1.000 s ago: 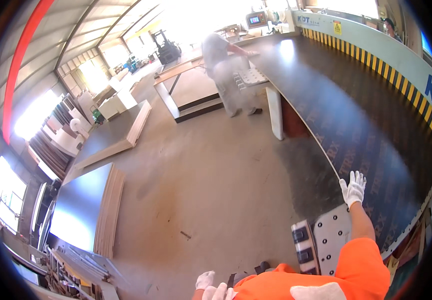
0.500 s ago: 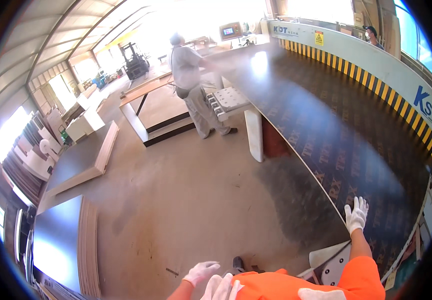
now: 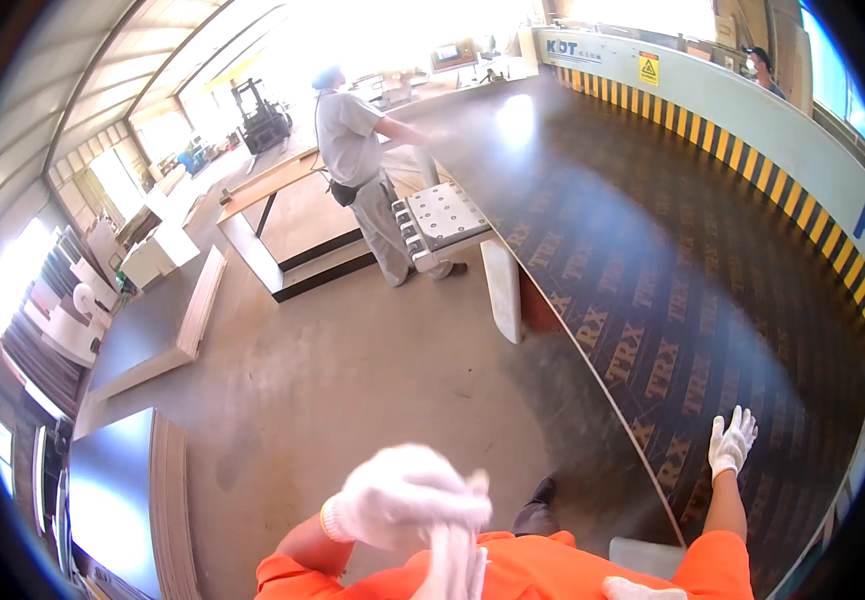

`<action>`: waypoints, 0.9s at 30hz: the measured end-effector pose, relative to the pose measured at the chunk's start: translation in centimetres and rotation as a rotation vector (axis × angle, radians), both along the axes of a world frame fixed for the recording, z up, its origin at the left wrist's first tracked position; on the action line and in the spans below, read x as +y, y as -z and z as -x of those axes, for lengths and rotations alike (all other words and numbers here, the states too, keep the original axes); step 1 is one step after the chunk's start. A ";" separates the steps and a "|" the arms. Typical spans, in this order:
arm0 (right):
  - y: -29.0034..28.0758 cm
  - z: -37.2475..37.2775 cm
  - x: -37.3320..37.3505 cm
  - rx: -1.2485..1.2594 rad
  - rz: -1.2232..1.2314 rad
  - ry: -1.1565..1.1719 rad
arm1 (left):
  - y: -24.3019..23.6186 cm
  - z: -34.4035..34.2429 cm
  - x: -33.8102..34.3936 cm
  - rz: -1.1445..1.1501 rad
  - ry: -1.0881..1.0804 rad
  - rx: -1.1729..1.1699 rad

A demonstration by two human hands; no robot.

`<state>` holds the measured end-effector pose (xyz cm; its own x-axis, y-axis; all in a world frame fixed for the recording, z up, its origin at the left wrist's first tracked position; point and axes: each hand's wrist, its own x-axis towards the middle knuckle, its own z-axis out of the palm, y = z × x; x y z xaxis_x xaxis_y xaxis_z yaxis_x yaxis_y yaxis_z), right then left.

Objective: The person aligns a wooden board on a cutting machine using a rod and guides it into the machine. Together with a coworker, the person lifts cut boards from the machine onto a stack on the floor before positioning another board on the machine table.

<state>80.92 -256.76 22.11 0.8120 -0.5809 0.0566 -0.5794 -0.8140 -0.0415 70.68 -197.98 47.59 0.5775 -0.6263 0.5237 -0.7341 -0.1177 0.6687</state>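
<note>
A large dark brown film-faced panel (image 3: 592, 300) with repeated printed lettering lies across the machine table on the right. My right hand (image 3: 732, 441), in a white knit glove, rests flat on its near part with the fingers spread. In front of my chest, my left hand (image 3: 402, 497) is also gloved, its fingers curled in. It overlaps a pale cloth-like piece (image 3: 452, 565) hanging at my orange shirt. Whether the fingers grip that piece is hard to make out, as the hand hides the contact. At the panel's far left edge stands a co-worker (image 3: 352, 150), one arm stretched toward it.
Behind the panel runs a machine beam (image 3: 697, 85) with a yellow-black striped guard (image 3: 722, 150). A perforated side table (image 3: 442, 215) juts out beside the co-worker, near a metal frame (image 3: 282, 275). Panel stacks (image 3: 157, 330) stand left; a forklift (image 3: 260, 118) is farther back. Another person (image 3: 760, 70) is behind the beam.
My left hand has risen and moved right, from low at my side to the front of my chest, its fingers now curled. My right hand stays on the panel. The view has shifted slightly.
</note>
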 end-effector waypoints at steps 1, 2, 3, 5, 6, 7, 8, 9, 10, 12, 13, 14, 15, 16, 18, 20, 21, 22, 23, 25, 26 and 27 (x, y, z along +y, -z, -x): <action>0.5 -2.3 -0.5 -0.002 0.006 -0.004 | -1.8 -2.7 -1.8 0.183 -0.059 -0.105; -0.6 -5.0 0.5 0.012 0.009 -0.034 | -1.5 -3.5 -4.4 0.477 -0.221 -0.130; -0.3 -6.9 -0.1 0.006 0.015 -0.044 | -2.4 -5.4 -7.8 0.487 -0.241 -0.120; 0.4 -10.4 -0.9 -0.037 0.030 -0.080 | -6.7 -8.5 -13.7 1.084 -0.563 -0.441; 0.4 -11.7 -0.9 -0.029 0.031 -0.105 | -7.6 -8.5 -14.6 1.079 -0.589 -0.447; 0.4 -12.8 -0.8 -0.039 0.035 -0.114 | -8.6 -8.4 -15.6 1.051 -0.430 -0.299; 0.4 -14.0 -1.1 -0.054 0.045 -0.112 | -9.2 -8.8 -16.3 1.025 -0.260 -0.151; 0.8 -14.6 -1.8 -0.071 0.064 -0.117 | -9.7 -9.6 -17.3 0.996 -0.074 0.006; 1.2 -14.8 -2.4 -0.075 0.052 -0.117 | -10.0 -10.4 -18.2 0.956 0.119 0.159; 1.2 -15.3 -2.3 -0.107 0.023 -0.138 | -10.4 -12.1 -19.8 0.835 0.510 0.450; 0.8 -15.5 -2.0 -0.112 0.019 -0.144 | -10.2 -14.4 -19.6 0.627 0.407 -0.004; 0.3 -15.8 -1.2 -0.093 0.007 -0.154 | -9.5 -15.3 -19.7 0.589 0.414 -0.155; -0.1 -15.8 -1.1 -0.097 0.006 -0.170 | -9.5 -15.7 -20.0 0.605 0.478 -0.159; -0.1 -15.8 -0.9 -0.101 0.000 -0.192 | -9.4 -15.5 -20.3 0.633 0.531 -0.101; 0.5 -15.6 -1.3 -0.136 -0.020 -0.181 | -9.1 -16.0 -21.3 0.702 0.621 0.008; 0.9 -16.0 -1.6 -0.174 -0.027 -0.179 | -9.0 -16.4 -22.2 0.794 0.688 0.091; 0.8 -15.8 -1.7 -0.149 -0.024 -0.162 | -8.9 -16.4 -22.7 0.837 0.716 0.123; 0.7 -15.8 -1.7 -0.122 -0.022 -0.149 | -8.7 -16.5 -23.0 0.868 0.740 0.135; 0.6 -15.9 -1.9 -0.119 -0.025 -0.143 | -8.7 -16.6 -23.6 0.893 0.760 0.143; 0.6 -16.2 -2.2 -0.105 -0.022 -0.138 | -8.5 -16.8 -24.2 0.927 0.785 0.152; 0.4 -16.5 -2.2 -0.104 -0.017 -0.136 | -8.4 -16.9 -24.6 0.938 0.795 0.148; -0.1 -16.7 -2.0 -0.076 -0.036 -0.121 | -8.3 -16.8 -24.8 0.943 0.795 0.148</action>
